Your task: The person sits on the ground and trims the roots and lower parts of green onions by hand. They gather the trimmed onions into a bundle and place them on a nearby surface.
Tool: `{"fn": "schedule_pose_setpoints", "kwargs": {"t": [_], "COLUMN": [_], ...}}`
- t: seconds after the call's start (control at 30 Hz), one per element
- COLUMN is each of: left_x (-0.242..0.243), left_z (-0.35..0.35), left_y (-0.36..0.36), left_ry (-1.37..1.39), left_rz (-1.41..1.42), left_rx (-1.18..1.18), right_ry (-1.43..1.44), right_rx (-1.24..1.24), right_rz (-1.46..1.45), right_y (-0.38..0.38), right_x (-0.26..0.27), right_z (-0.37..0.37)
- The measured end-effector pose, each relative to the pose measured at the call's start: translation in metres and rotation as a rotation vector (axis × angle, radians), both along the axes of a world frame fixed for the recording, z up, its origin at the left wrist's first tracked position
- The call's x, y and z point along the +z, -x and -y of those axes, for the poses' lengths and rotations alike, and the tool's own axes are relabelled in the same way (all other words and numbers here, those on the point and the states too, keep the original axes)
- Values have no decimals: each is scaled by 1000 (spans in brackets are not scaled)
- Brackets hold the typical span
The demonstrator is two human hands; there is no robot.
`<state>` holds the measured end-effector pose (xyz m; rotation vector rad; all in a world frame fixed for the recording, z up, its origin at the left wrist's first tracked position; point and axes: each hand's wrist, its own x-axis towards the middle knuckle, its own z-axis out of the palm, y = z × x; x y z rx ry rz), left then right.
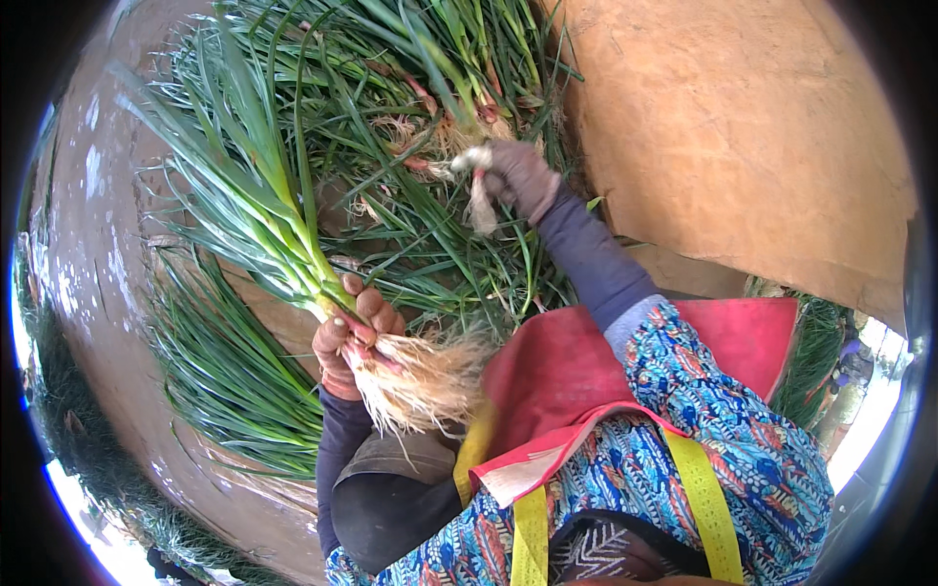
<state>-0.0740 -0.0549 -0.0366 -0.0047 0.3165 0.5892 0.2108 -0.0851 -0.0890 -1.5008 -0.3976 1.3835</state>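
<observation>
My left hand [355,329] grips a thick bunch of spring onions [275,209] around the stems just above the pinkish bulbs. The bunch's long pale roots [421,373] hang to the lower right, and its green leaves fan out towards the upper left. Farther forward, my right hand [516,179] has its fingers closed around a spring onion with a reddish base [479,199]; this area is slightly blurred. Right beside that hand, a large heap of loose spring onions [440,242] spreads out, some with roots and reddish bulbs showing.
Another bundle of green onion leaves [234,373] lies at my left on the brown floor [110,293]. A large tan sheet [733,132] covers the upper right. A red apron [557,366] with yellow straps lies over my lap. More greens [810,351] show at the right rim.
</observation>
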Motion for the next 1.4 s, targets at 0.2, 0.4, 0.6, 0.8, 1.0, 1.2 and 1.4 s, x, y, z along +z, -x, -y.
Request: {"fn": "schedule_pose_setpoints", "kwargs": {"t": [0.2,0.4,0.6,0.8,1.0,1.2,1.4], "left_x": [-7,-17,-26,-26,-23,-16,-7], "left_z": [5,7,11,10,10,10,13], "left_y": [-6,-9,-5,-6,-4,-8,-3], "left_ry": [34,-27,-11,-52,-83,-70,114], "left_rz": [-92,-249,-462,-455,-452,-415,-210], "left_rx": [-70,-235,-255,-289,-345,-327,-256], "right_ry": [152,64,308,311,348,225,171], "right_rx": [215,284,206,665,1166,1389,927], "right_rz": [-51,-212,-200,638,802,1114,1533], "right_y": [-10,75,100,81,59,63,-4], "right_x": [15,13,11,16,40,34,4], "right_z": [8,24,2,-22,-36,-28,-2]}}
